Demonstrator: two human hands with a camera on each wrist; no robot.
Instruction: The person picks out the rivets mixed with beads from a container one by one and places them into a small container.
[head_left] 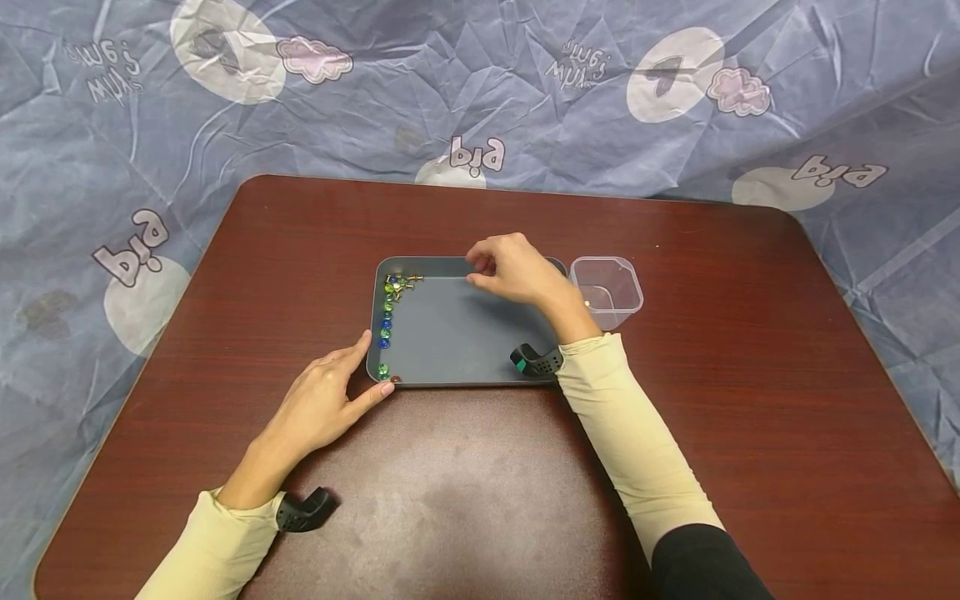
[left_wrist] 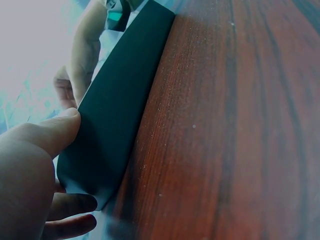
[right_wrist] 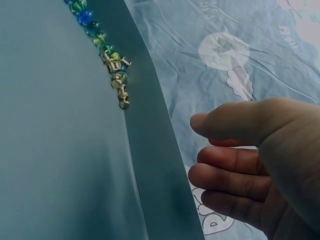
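Note:
A grey rectangular tray lies on the table. My left hand holds its near left corner, thumb on the near rim and fingers along the left side. In the left wrist view, the thumb presses on the rim. Green and blue glass marbles line the tray's left side, with small brass-coloured studs clustered at the far left corner. One dark red piece sits near my left thumb. My right hand hovers over the tray's far side, fingers loosely bent; nothing shows between them.
A clear plastic container stands against the tray's right side, with a tiny pale piece visible by its left wall. The reddish-brown wooden table meets a printed blue-grey cloth at the back. Black bands circle both wrists.

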